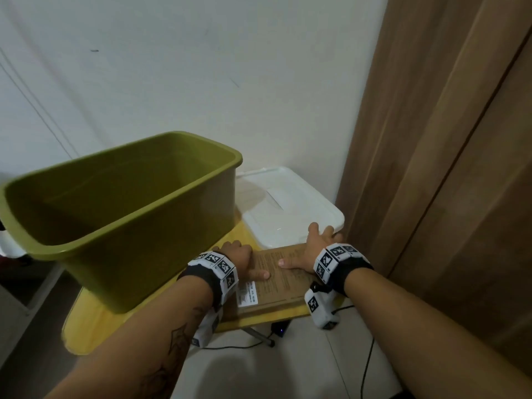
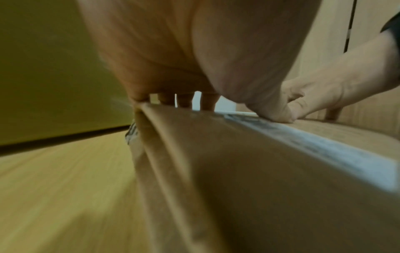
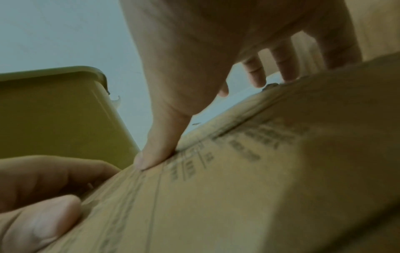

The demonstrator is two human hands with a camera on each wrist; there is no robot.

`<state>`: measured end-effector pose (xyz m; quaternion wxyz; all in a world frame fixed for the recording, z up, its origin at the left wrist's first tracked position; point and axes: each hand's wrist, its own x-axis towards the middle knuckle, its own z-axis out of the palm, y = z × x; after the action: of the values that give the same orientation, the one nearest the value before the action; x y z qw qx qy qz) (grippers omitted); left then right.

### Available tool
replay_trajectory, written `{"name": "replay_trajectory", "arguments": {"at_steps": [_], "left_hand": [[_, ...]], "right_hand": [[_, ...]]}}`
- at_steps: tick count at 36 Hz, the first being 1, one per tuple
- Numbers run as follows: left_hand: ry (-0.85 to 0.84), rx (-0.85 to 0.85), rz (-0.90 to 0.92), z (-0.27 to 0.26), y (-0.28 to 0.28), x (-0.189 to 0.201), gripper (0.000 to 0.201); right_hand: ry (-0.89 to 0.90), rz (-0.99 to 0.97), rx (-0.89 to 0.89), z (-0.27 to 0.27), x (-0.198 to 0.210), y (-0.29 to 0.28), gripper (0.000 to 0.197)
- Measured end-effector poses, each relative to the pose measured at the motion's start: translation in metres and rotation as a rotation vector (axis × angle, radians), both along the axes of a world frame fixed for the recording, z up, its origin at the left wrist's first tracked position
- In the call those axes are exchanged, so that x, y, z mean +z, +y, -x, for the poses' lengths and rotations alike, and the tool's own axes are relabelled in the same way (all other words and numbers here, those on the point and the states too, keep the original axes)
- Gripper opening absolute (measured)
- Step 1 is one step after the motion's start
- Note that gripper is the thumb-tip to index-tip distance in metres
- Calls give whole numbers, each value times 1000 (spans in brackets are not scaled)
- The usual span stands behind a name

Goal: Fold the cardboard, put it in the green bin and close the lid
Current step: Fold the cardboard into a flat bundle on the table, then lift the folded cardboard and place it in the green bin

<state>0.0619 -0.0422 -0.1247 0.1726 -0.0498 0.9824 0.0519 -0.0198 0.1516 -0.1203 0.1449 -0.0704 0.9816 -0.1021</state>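
- Both hands press down on the cardboard [image 1: 276, 279] — left hand [image 1: 240, 256] gripping its left edge, thumb on top; right hand [image 1: 312, 249] spread over the far right corner, fingers splayed, thumb flat.
- Brown printed cardboard with a white label lies flattened on the yellow table [image 1: 86, 323], just beside the open green bin [image 1: 121, 214].
- White lid [image 1: 290, 203] rests behind the cardboard — off the bin.
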Motion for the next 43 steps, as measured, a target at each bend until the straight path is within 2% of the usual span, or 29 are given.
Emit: {"name": "replay_trajectory", "arguments": {"at_steps": [11, 16, 20, 24, 27, 31, 35, 38, 40, 42, 43], "left_hand": [[35, 86, -50, -12, 5, 4, 78], [63, 125, -58, -27, 11, 7, 86], [95, 178, -82, -44, 17, 14, 88], [109, 195, -182, -58, 20, 26, 82], [158, 195, -242, -69, 23, 39, 77], [342, 223, -223, -85, 26, 70, 77], [559, 220, -179, -92, 29, 124, 80], [706, 275, -262, -102, 18, 170, 77], [789, 340, -345, -108, 2, 199, 69], [833, 401, -418, -115, -17, 223, 65], [839, 427, -448, -119, -26, 232, 64]], "right_hand": [[-65, 179, -148, -15, 0, 7, 162], [-50, 269, -146, -28, 11, 19, 157], [-22, 374, -117, -42, 18, 24, 140], [63, 454, -57, -55, 31, 32, 150], [134, 487, -28, -63, 48, 35, 148], [268, 585, -20, -73, 76, 34, 136], [414, 740, -98, -74, 108, 22, 129], [506, 870, -165, -78, 131, 4, 124], [428, 1052, -187, -82, 148, -11, 126], [212, 1236, -184, -88, 162, -25, 118], [67, 1315, -160, -93, 168, -33, 107]]}}
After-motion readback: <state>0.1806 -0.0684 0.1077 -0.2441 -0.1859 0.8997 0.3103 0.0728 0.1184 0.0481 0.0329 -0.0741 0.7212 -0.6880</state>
